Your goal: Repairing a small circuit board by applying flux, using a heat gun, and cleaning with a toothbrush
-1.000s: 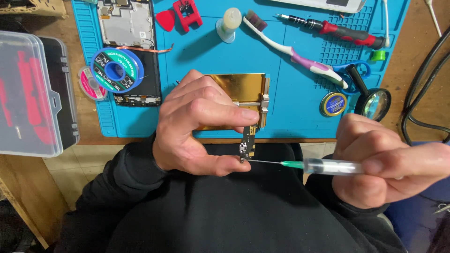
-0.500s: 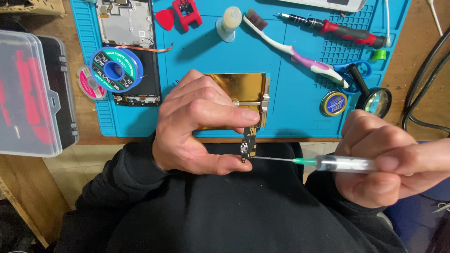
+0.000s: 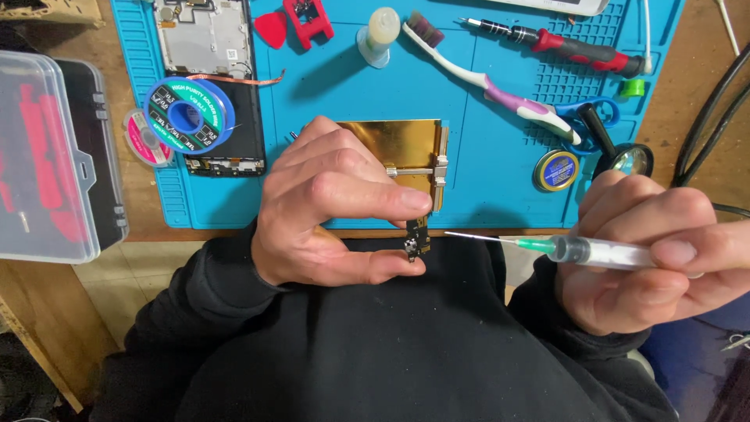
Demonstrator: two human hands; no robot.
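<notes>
My left hand (image 3: 328, 211) pinches a small dark circuit board (image 3: 416, 238) between thumb and forefinger, just off the near edge of the blue work mat (image 3: 484, 141). My right hand (image 3: 648, 250) grips a clear syringe (image 3: 601, 252) with a green hub. Its thin needle points left, and the tip sits a short way right of the small board, apart from it. A gold metal board holder (image 3: 402, 152) lies on the mat just behind my left fingers.
On the mat lie an opened phone (image 3: 207, 47), a blue solder spool (image 3: 187, 116), a pink spool (image 3: 144, 139), a toothbrush (image 3: 484, 82), a red-handled screwdriver (image 3: 562, 43), a small round tin (image 3: 556, 170) and a magnifier (image 3: 629, 156). A clear plastic case (image 3: 47, 156) sits left.
My right hand has drawn the syringe back to the right, so the needle tip has left the small board. My left hand holds still.
</notes>
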